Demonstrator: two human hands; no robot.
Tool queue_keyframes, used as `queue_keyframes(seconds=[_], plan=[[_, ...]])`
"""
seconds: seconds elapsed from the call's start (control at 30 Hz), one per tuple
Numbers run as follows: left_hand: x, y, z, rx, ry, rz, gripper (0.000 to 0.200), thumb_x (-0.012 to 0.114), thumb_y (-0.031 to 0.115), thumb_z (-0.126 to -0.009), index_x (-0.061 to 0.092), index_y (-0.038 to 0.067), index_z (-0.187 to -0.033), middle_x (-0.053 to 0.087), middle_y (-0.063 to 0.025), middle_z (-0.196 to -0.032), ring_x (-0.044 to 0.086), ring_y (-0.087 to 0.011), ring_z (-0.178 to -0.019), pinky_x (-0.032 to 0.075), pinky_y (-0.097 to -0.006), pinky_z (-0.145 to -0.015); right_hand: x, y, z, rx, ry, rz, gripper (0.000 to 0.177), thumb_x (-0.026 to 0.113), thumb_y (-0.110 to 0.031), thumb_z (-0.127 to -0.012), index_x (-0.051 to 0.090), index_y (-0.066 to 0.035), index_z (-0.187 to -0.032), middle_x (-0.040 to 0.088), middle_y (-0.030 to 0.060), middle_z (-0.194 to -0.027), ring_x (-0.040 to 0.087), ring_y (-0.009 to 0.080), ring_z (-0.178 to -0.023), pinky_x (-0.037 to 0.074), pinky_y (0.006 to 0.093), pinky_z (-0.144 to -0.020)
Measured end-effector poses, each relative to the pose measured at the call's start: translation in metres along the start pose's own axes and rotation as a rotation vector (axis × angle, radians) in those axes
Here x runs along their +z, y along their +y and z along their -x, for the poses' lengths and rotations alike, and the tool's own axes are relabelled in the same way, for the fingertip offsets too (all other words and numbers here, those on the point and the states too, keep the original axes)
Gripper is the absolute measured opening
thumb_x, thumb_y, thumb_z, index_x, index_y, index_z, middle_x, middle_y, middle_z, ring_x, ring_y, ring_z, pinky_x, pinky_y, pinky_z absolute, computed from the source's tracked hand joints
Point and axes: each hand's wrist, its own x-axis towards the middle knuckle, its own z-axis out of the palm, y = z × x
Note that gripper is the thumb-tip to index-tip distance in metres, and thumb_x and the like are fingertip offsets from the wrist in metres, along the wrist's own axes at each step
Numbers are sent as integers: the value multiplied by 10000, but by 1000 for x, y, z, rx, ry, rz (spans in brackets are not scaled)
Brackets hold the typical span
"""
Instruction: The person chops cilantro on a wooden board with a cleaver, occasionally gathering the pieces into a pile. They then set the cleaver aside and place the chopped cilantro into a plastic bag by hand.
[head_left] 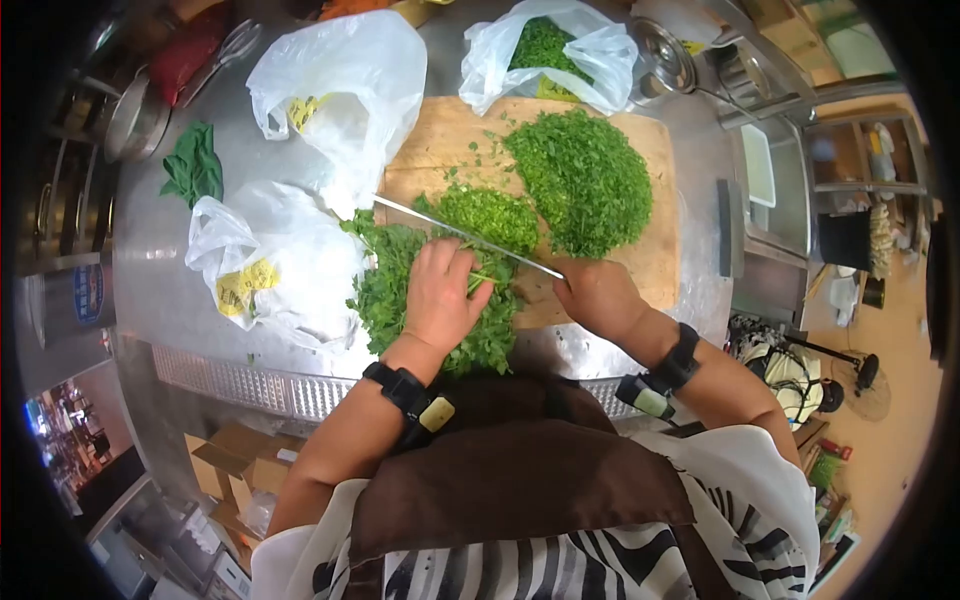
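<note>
My right hand grips the handle of a kitchen knife, whose long blade points up and left across the greens. Curled fingers of my left hand press on a bunch of leafy green herbs, with a few stems showing by the fingertips. The bunch lies partly on the wooden cutting board and partly over its left and near edges. Beyond the blade is a small pile of chopped stems. A larger mound of chopped herbs covers the board's right side.
White plastic bags lie left of the board, and another sits nearer me. A bag of chopped greens stands behind the board. Dark green leaves rest on the steel counter. Metal bowls stand at the far left.
</note>
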Motion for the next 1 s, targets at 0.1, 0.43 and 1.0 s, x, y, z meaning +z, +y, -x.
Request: queue_keyframes(seconds=[0.1,0.43,1.0], plan=[[-3,0,0,-6,-10,-2,334,796,102,-684,577,52,-931,532,-155,-1060,515,-368,-1034,450,-459,-896,-33,-7,18,-25,-8,-10,138,585,-181,-888,611,-46,-877,660,196,-746,651,393,-675,524,486,-625],[-1,-2,0,-1,13,3,321,791,99,-687,581,50,-924,532,-153,-1033,524,-376,-1027,456,-464,-886,-29,-13,25,42,-115,100,133,591,-170,-885,622,-42,-869,653,185,-700,652,390,-659,532,478,-606],[1,-6,4,33,89,-1,286,782,114,-697,588,52,-898,525,-135,-962,515,-358,-949,448,-442,-829,-73,-33,47,50,-131,85,158,588,-181,-894,624,-33,-850,659,194,-724,656,392,-677,529,487,-620]])
